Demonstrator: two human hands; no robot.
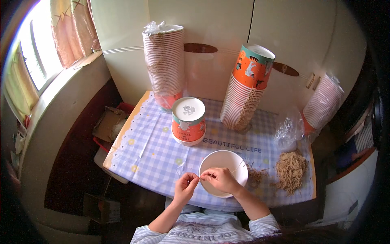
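Note:
A white paper bucket (226, 160) lies at the near edge of the table, its wide open mouth facing me. Over its left rim my left hand (185, 188) and my right hand (222, 179) meet, fingertips pinched together. Between them is something thin that looks like a string; most of it is hidden by my fingers. A pale thin strand (239, 167) crosses the bucket's right rim. Just right of the bucket lies a small bunch of brown strings (257, 175), and farther right a larger heap of brown strings (291, 173).
An upside-down orange and green paper bucket (189, 127) stands on the checked tablecloth (152, 158). Behind it rise a tall wrapped bucket stack (164, 61) and another stack (243, 95). At the right are a clear plastic bag (289, 132) and a wrapped stack (323, 101).

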